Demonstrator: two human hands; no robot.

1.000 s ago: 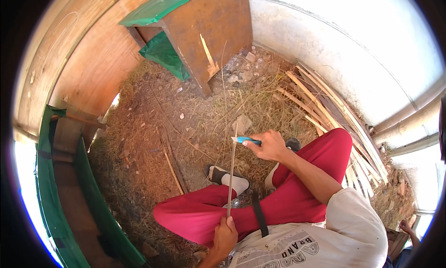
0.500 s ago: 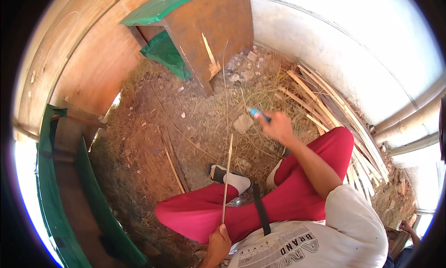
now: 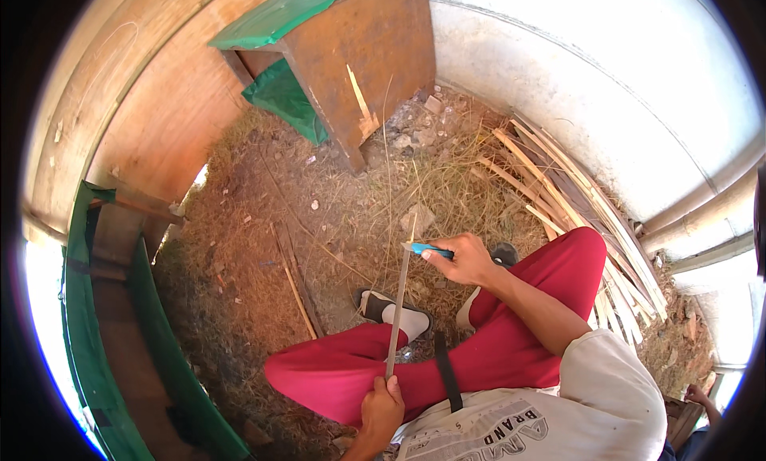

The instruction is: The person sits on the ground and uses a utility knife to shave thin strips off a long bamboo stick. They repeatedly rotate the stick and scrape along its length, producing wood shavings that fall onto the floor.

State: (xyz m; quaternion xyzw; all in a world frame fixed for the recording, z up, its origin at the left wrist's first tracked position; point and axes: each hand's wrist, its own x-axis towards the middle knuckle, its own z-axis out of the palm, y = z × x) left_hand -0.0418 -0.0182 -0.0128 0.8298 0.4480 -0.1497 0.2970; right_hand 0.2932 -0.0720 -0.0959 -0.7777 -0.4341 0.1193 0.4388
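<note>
My left hand [image 3: 382,407], low in front of my lap, is closed round the lower end of a thin bamboo strip [image 3: 396,321]. The strip slants up and away over my red trouser leg [image 3: 335,365]. In my right hand [image 3: 465,259] is a blue utility knife [image 3: 431,251], with thumb and fingers wrapped round its handle. Its tip meets the strip near the far end, where the strip narrows to a pale point. Both my feet, in socks and dark sandals [image 3: 373,305], rest on the ground beyond the strip.
A pile of split bamboo strips [image 3: 570,201] lies to the right along the pale wall [image 3: 590,54]. Ahead stands a brown wooden cabinet [image 3: 359,54] with a green cover. Green-edged wooden furniture [image 3: 128,325] is at left. Another person's hand [image 3: 696,394] shows at lower right.
My right hand has come down and toward me with the knife, whose tip now meets the strip. The strip's upper end has shifted slightly right.
</note>
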